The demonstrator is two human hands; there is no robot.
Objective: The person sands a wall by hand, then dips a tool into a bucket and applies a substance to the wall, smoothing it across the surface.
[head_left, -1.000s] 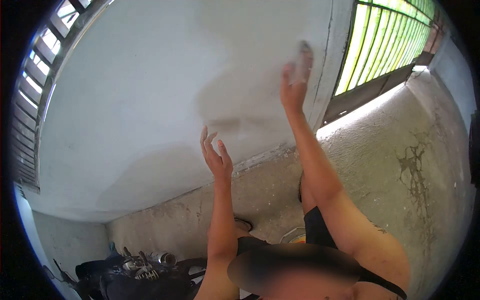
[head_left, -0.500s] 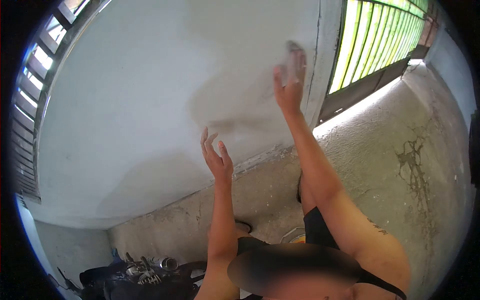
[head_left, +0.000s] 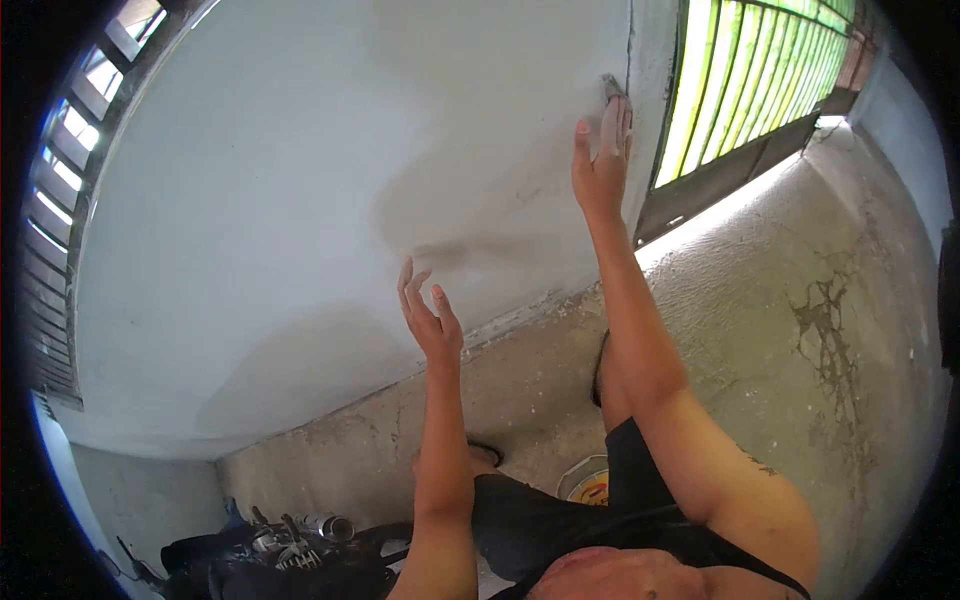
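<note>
My right hand [head_left: 600, 165] is raised high and presses a small grey pad [head_left: 611, 88] flat against the pale wall [head_left: 300, 180], close to the wall's cracked right edge. Only the pad's top shows above my fingertips. My left hand [head_left: 430, 315] is held up lower down, fingers spread, palm near the wall and holding nothing. Darker, smoothed patches on the wall lie between the two hands.
A window with bars [head_left: 760, 70] stands right of the wall. The concrete floor [head_left: 800, 320] is cracked and stained. A pile of dark bags and metal tools [head_left: 280, 550] sits at the lower left. A small round container [head_left: 588, 484] rests near my knee. Louvred slats [head_left: 60, 190] line the left.
My right hand has slid the pad to the right and slightly up along the wall, toward the edge by the window. My left hand has stayed nearly still.
</note>
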